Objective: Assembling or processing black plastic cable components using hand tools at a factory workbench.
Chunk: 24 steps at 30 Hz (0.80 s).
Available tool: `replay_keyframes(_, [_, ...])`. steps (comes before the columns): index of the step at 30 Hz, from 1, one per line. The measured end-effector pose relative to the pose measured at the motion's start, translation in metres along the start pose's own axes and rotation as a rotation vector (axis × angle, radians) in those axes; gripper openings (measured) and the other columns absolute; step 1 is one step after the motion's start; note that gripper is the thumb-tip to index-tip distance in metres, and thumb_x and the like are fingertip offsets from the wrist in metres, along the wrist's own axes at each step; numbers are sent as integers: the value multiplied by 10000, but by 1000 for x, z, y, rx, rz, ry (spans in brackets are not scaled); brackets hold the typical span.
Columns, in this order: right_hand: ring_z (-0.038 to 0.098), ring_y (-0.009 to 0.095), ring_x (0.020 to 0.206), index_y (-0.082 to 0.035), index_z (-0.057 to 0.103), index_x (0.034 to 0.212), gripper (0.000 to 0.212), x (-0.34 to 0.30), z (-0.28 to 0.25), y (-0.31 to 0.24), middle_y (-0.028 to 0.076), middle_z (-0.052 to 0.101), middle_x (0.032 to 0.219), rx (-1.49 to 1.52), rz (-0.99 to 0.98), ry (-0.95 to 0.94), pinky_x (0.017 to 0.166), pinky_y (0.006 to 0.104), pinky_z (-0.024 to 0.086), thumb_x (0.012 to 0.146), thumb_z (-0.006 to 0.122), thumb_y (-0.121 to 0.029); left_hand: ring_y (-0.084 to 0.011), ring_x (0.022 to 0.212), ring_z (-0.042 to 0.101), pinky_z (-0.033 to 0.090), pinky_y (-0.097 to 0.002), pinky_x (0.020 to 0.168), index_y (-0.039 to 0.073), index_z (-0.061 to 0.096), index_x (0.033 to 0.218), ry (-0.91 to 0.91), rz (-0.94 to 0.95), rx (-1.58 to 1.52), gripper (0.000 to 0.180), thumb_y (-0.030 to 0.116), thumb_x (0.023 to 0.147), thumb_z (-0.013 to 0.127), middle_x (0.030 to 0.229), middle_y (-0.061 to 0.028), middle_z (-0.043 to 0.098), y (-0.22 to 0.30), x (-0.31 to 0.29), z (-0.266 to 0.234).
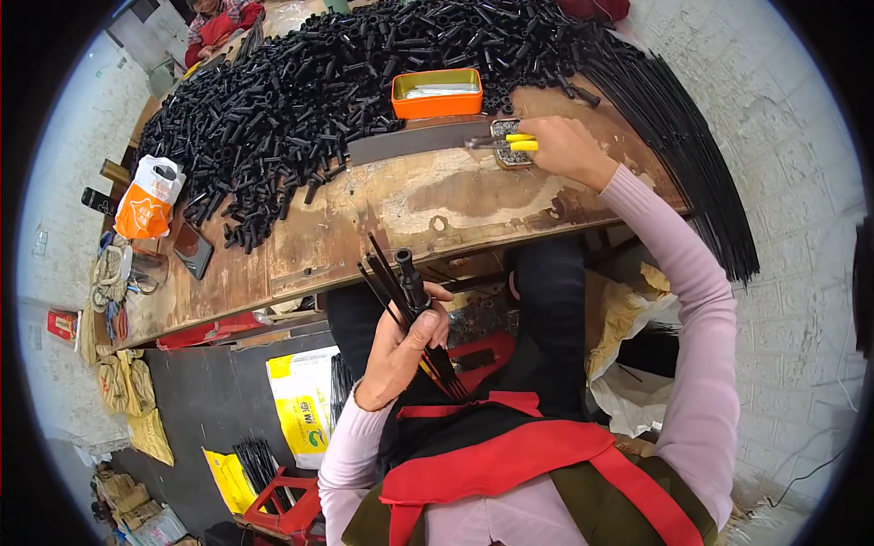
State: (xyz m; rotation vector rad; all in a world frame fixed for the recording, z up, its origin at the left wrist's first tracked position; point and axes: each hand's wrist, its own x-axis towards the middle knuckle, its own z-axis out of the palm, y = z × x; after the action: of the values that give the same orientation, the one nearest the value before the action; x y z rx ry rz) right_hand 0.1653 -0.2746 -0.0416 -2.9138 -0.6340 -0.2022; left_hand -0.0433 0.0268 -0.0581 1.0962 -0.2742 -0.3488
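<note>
My left hand [398, 353] is closed round a black tubular part [411, 280] with a flared, hollow end, held upright in front of my lap. Several thin black rods [372, 275] are bunched beside it in the same grip, their lower ends reaching down to my apron. Out over the table, my right hand [572, 151] grips pliers [522, 143] with yellow handles, their jaws toward the left. Beneath the pliers sits a small tray [511, 160] of tiny metal pieces, partly covered by the hand and tool. The jaws look blurred, so I cannot see whether they hold anything.
A large heap of black tubular parts [300, 118] covers the far table, behind an orange tin [437, 105] and a dark flat strip [414, 144]. Long black rods [692, 155] overhang the right edge. A phone [193, 250] lies left; another person [218, 27] sits far left.
</note>
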Motion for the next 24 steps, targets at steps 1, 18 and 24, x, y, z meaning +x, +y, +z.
replay_keyframes(1, [646,373,821,-33,672,965,205,2,-2,0,181,672,827,106,20,18,713,473,483,821,629,-173,-95,685,421,397,-266,653,-30,479,1203,0,3,-17,339,236,1005,546,763,-1,447,1,-1,0])
replay_keyframes(18, [601,105,641,-11,631,986,169,19,-1,26,24,648,767,1070,384,-153,575,246,481,894,683,-144,-75,689,426,386,-238,639,-12,512,1163,34,73,42,233,162,1009,529,761,19,453,6,-37,13])
replay_keyframes(24, [633,131,733,-7,626,1006,177,-9,-19,-12,66,669,827,1194,372,-97,657,248,497,882,686,-117,-76,691,425,383,-237,645,-8,514,1160,65,83,39,232,170,1011,525,759,18,453,9,-47,4])
